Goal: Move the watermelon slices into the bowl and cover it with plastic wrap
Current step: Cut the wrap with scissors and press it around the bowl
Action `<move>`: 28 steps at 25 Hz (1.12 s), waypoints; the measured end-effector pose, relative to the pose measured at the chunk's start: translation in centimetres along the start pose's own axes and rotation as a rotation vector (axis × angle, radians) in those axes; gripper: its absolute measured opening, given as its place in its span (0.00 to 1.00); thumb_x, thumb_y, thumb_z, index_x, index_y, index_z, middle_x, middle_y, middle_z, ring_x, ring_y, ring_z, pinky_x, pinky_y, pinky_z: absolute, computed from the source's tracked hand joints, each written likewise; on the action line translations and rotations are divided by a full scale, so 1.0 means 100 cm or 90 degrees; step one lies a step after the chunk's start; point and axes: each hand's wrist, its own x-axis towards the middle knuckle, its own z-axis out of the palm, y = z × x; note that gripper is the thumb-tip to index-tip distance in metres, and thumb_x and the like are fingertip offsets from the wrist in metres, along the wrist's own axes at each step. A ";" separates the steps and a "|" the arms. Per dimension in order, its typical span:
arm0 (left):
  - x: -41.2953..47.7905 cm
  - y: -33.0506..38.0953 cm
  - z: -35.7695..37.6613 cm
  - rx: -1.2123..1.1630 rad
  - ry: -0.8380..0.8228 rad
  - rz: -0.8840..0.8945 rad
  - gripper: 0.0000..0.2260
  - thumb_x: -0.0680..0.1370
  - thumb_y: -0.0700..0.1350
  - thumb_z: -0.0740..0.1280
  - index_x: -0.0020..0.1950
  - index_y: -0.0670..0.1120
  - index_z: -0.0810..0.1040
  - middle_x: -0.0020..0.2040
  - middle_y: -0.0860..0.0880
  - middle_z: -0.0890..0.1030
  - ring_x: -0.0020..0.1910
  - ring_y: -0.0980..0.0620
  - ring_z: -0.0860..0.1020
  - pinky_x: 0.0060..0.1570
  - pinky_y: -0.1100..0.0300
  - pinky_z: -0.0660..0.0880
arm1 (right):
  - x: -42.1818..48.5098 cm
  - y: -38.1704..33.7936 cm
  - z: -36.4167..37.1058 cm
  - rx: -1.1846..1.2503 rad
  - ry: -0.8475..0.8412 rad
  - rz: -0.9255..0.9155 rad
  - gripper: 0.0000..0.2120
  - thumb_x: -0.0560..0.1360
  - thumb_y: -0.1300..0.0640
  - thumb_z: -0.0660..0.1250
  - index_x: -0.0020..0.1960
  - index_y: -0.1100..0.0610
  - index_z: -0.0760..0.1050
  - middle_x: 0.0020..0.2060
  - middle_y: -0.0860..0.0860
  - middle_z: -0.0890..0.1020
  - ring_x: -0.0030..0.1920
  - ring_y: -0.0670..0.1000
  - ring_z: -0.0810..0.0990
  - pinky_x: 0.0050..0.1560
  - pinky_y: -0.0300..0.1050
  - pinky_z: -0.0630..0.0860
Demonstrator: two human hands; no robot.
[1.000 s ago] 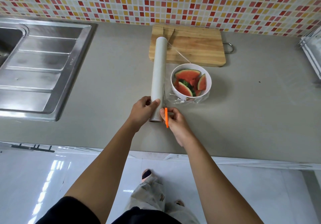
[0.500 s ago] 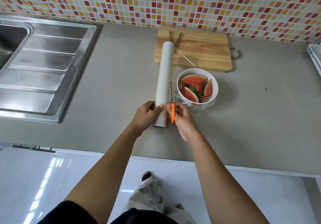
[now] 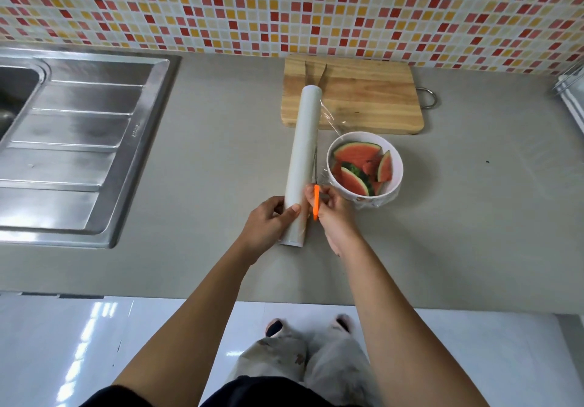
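Observation:
A white bowl (image 3: 395,182) on the grey counter holds several watermelon slices (image 3: 357,154). Clear plastic wrap (image 3: 328,119) stretches from the long white roll (image 3: 301,154) over the bowl and bunches under its near side. My left hand (image 3: 268,223) grips the near end of the roll, thumb on top. My right hand (image 3: 335,214) grips orange-handled scissors (image 3: 316,201); their thin blades run along the gap between roll and bowl.
A wooden cutting board (image 3: 366,103) with a metal loop lies behind the bowl, under the roll's far end. A steel sink and drainboard (image 3: 79,141) fill the left. A rack edge (image 3: 572,97) shows at the far right. The counter's front edge (image 3: 284,296) is near my arms.
The view has shifted, so the roll, bowl and board sit lower and further right in the frame. My right hand and the scissors have edged further along the wrap, closer to the bowl.

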 end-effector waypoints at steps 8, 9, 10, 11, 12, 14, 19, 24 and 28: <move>-0.002 0.003 -0.009 0.015 -0.020 -0.002 0.11 0.77 0.50 0.65 0.57 0.49 0.78 0.42 0.53 0.77 0.42 0.54 0.76 0.40 0.61 0.72 | 0.014 -0.003 0.011 0.015 0.037 0.009 0.07 0.72 0.50 0.70 0.45 0.52 0.74 0.43 0.48 0.80 0.43 0.42 0.78 0.46 0.36 0.72; -0.003 0.003 -0.010 0.017 -0.022 -0.003 0.11 0.78 0.50 0.65 0.57 0.48 0.78 0.42 0.53 0.77 0.42 0.54 0.76 0.40 0.61 0.72 | 0.015 -0.003 0.012 0.017 0.047 0.004 0.06 0.72 0.51 0.70 0.43 0.52 0.74 0.40 0.47 0.79 0.39 0.39 0.78 0.42 0.33 0.72; -0.003 0.003 -0.009 0.018 -0.024 -0.002 0.11 0.78 0.50 0.65 0.57 0.48 0.78 0.42 0.53 0.77 0.42 0.54 0.76 0.41 0.60 0.72 | 0.016 -0.002 0.013 0.020 0.056 -0.002 0.06 0.72 0.52 0.70 0.42 0.52 0.74 0.38 0.47 0.79 0.35 0.37 0.78 0.38 0.30 0.72; -0.005 0.003 -0.009 0.019 -0.025 -0.002 0.11 0.78 0.50 0.65 0.57 0.48 0.77 0.42 0.53 0.77 0.42 0.53 0.76 0.41 0.60 0.72 | 0.016 -0.002 0.013 0.023 0.061 -0.007 0.06 0.72 0.53 0.70 0.41 0.52 0.74 0.36 0.47 0.79 0.32 0.35 0.77 0.35 0.28 0.71; -0.006 0.004 -0.009 0.021 -0.024 -0.001 0.10 0.78 0.50 0.65 0.57 0.48 0.78 0.42 0.52 0.77 0.42 0.53 0.75 0.41 0.60 0.72 | 0.017 -0.002 0.014 0.028 0.063 -0.009 0.06 0.72 0.53 0.70 0.41 0.52 0.74 0.35 0.46 0.79 0.30 0.34 0.76 0.33 0.27 0.71; -0.007 0.005 -0.010 0.032 -0.024 0.005 0.10 0.78 0.50 0.65 0.57 0.48 0.78 0.43 0.51 0.77 0.42 0.52 0.75 0.43 0.58 0.72 | 0.018 -0.003 0.015 0.041 0.066 -0.007 0.06 0.72 0.53 0.71 0.41 0.53 0.74 0.35 0.46 0.79 0.30 0.34 0.77 0.33 0.27 0.71; -0.007 0.007 -0.015 0.064 -0.019 0.007 0.11 0.78 0.49 0.65 0.57 0.47 0.77 0.47 0.46 0.78 0.44 0.49 0.75 0.47 0.51 0.74 | 0.022 -0.003 0.022 0.070 0.075 -0.001 0.08 0.71 0.52 0.71 0.46 0.54 0.75 0.37 0.47 0.80 0.37 0.39 0.78 0.39 0.31 0.73; -0.005 0.006 -0.020 0.064 -0.031 0.009 0.10 0.78 0.50 0.65 0.58 0.49 0.77 0.47 0.48 0.78 0.42 0.52 0.76 0.43 0.58 0.73 | 0.025 -0.002 0.026 0.084 0.082 -0.013 0.04 0.72 0.54 0.71 0.42 0.52 0.76 0.35 0.46 0.79 0.34 0.38 0.77 0.35 0.29 0.72; -0.005 0.003 -0.024 0.050 -0.043 -0.010 0.16 0.72 0.57 0.64 0.58 0.52 0.76 0.47 0.51 0.78 0.43 0.54 0.76 0.42 0.61 0.73 | 0.029 -0.005 0.031 0.087 0.088 0.011 0.06 0.72 0.51 0.71 0.40 0.51 0.75 0.34 0.45 0.79 0.35 0.41 0.76 0.40 0.36 0.73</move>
